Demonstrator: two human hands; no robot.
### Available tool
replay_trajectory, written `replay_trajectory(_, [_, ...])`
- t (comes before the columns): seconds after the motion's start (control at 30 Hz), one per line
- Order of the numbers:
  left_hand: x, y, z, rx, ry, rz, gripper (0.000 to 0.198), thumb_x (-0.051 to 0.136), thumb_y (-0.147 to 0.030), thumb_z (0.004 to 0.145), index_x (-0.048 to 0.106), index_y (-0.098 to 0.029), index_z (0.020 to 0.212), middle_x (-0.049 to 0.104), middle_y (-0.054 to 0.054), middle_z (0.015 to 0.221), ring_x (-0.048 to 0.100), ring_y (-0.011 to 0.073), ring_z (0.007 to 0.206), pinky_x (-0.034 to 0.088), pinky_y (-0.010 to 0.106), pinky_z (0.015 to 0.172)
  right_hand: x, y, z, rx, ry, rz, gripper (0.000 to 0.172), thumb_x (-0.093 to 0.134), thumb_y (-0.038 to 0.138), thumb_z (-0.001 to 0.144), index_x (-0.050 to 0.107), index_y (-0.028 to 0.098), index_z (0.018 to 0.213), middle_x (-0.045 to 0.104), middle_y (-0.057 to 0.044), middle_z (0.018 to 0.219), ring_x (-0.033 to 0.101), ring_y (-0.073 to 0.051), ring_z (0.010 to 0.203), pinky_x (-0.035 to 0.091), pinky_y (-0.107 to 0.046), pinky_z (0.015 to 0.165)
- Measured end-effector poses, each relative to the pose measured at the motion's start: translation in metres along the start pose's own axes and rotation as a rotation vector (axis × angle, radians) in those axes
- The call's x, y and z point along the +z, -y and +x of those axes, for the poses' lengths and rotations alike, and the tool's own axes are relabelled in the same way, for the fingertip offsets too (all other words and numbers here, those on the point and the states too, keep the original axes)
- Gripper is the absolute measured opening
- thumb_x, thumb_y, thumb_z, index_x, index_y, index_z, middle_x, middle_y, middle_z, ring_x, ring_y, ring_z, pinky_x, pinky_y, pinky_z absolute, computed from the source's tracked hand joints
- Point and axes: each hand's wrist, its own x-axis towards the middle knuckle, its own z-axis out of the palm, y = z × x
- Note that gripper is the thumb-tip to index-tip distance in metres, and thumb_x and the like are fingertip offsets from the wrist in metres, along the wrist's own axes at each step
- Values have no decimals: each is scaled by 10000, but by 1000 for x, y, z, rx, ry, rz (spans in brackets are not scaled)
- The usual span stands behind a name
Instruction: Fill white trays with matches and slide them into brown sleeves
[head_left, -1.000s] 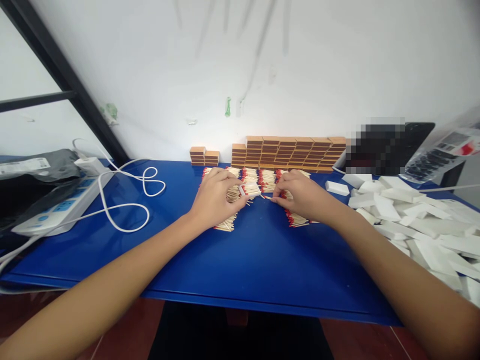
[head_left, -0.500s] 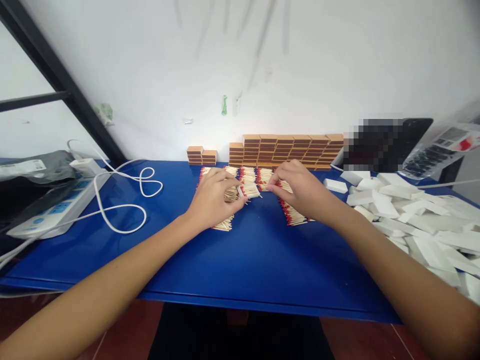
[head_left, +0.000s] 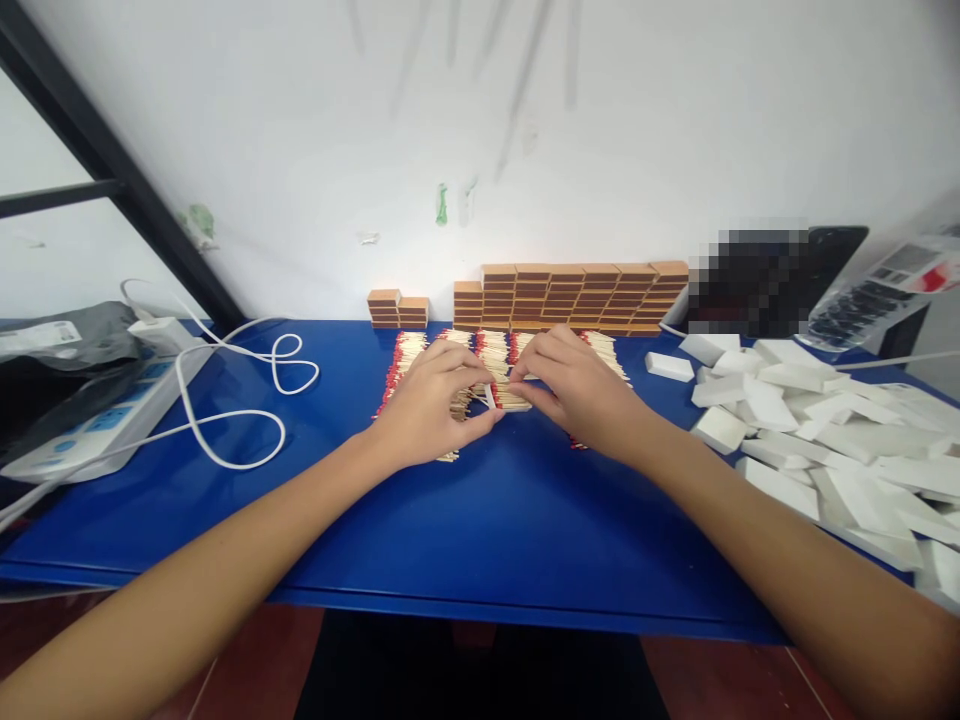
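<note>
My left hand is closed on a small white matchbox tray, held at its edge between thumb and fingers. My right hand has its thumb and fingertips pinched together just right of the tray, on matchsticks whose ends are mostly hidden by the fingers. Around and behind both hands lie rows of red-headed matchsticks on the blue table. Part of these rows is covered by my hands.
Brown matchboxes stand stacked against the wall, with a smaller stack to their left. White trays are heaped at right, near a dark phone-like device and a plastic bottle. A power strip and white cable lie left.
My right hand has moved left and slightly nearer, bringing its fingertips up to the tray. My left hand has shifted a little, and the tray has turned so less of its inside shows.
</note>
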Motion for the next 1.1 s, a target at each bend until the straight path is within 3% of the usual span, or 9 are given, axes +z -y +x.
replay_trajectory(0.43, [-1,2,0,-30,20,10,240,819,-332,891,797,-225,1104,758,80,1102,643,279,1122,521,494,1061,1,3,-3,1,-24,132,234,552,191,1027,772,236,1093,669,-113,1005,546,-281,980,475,-460,868])
replay_trajectory(1.1, [1,2,-4,-23,141,39,221,833,-392,878,814,-249,1046,750,71,1188,608,298,1219,476,526,1125,1,3,-4,73,79,115,75,663,220,980,725,220,937,656,-99,962,561,-283,998,479,-453,877])
